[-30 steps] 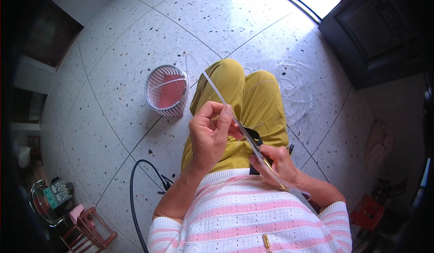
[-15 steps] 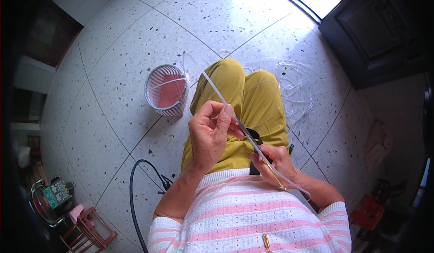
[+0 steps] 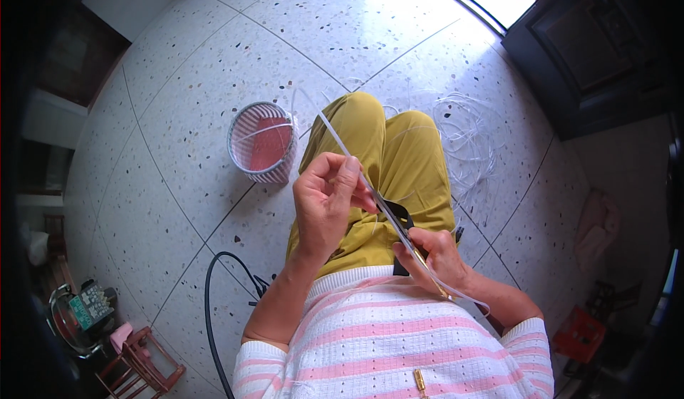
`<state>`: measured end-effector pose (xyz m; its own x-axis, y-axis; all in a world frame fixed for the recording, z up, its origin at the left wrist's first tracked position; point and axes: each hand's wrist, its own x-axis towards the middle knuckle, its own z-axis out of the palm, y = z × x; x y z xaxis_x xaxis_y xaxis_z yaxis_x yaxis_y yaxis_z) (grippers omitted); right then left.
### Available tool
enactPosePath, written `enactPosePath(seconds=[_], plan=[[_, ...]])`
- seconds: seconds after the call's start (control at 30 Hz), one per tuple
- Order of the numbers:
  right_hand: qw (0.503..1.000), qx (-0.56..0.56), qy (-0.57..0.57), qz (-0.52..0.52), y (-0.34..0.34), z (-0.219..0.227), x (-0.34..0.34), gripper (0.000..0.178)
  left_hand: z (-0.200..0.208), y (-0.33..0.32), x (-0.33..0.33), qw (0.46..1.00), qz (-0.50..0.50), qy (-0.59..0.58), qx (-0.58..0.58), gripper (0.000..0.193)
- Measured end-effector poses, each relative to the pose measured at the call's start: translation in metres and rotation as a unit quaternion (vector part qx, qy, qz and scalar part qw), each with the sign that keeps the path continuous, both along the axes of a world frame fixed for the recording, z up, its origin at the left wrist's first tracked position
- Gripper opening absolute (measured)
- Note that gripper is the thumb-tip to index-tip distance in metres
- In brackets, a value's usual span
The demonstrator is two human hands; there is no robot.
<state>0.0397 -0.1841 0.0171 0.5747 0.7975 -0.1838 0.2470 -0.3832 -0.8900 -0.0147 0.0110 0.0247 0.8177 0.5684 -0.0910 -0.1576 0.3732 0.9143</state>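
A long, translucent white plastic strip (image 3: 333, 130) rises from beside the basket, crosses above my lap and curls back near my right forearm. My left hand (image 3: 322, 203) pinches it between thumb and forefinger, with the other fingers curled. Close to my waist, my right hand (image 3: 438, 258) is closed around a thin gold-coloured tool (image 3: 422, 259) that lies along the strip; its exact kind is not clear. The striped woven basket (image 3: 274, 173), grey-white with a red bottom, stands on the floor beyond my left knee. Part of the strip lies across its opening.
A tangle of white strips (image 3: 467, 142) lies on the speckled tile floor right of my knees. A black cable (image 3: 208, 306) curves at my left side. Small wooden stools (image 3: 146, 367) stand at lower left. A dark door (image 3: 581, 57) is at upper right, beside a bright doorway.
My left hand has shifted slightly left and upward along the strip. The strip's bend by the basket has moved a little to the right. My right hand stays nearly in place.
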Motion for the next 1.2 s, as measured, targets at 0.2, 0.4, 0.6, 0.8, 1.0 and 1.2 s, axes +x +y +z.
enactPosePath(seconds=[0.2, 0.4, 0.6, 0.8, 1.0, 1.2], plan=[[1.0, -0.008, 0.011, -0.01, 0.0034, 0.0004, -0.0014, 0.035, 0.0005, -0.0082, -0.0016, 0.999, -0.015, 0.033, 0.02, 0.02], [1.0, -0.003, 0.017, -0.024, 0.0055, 0.0029, -0.0026, 0.034, 0.0004, -0.0076, -0.0008, 0.999, -0.018, 0.025, 0.026, 0.02], [1.0, -0.006, 0.011, -0.009, 0.0011, -0.0011, -0.0008, 0.031, 0.0008, -0.0075, -0.0004, 0.999, -0.019, 0.021, 0.017, 0.021], [1.0, -0.018, 0.019, 0.001, 0.002, 0.0056, -0.0006, 0.026, 0.0008, -0.0068, -0.0007, 0.999, -0.023, 0.023, 0.013, 0.021], [0.999, 0.0, 0.051, -0.004, -0.0006, 0.0027, -0.0001, 0.032, 0.005, -0.0082, -0.0013, 0.999, -0.007, 0.021, 0.031, 0.02], [0.999, -0.011, 0.045, 0.007, -0.0018, 0.007, 0.0023, 0.031, 0.0045, -0.0105, -0.0022, 0.997, 0.01, -0.001, 0.079, 0.018]])
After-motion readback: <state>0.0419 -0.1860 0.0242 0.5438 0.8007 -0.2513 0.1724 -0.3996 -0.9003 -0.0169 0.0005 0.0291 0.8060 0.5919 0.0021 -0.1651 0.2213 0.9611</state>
